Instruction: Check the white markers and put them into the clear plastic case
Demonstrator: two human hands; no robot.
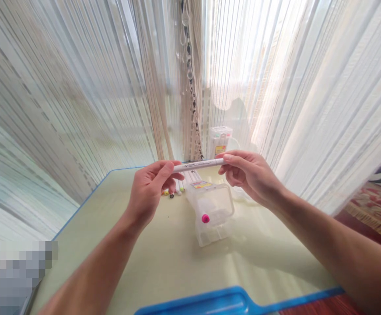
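A white marker pen (198, 165) with small dark print is held level above the table. My left hand (151, 186) pinches its left end, and my right hand (247, 173) pinches the other end, so both tips are covered by fingers. Below the pen lies a clear plastic marker case (211, 214) with a yellow label; a marker with a pink end (205, 218) shows inside it. Several white markers (179, 186) with coloured ends lie on the table beside the case, partly hidden behind my left hand.
Another clear case (221, 142) with a yellow label stands at the back of the pale table (151, 267). The table has a blue rim (197, 304). String curtains (105, 87) hang behind it, with a beaded strand (192, 87). Patterned fabric (379, 205) is at the right.
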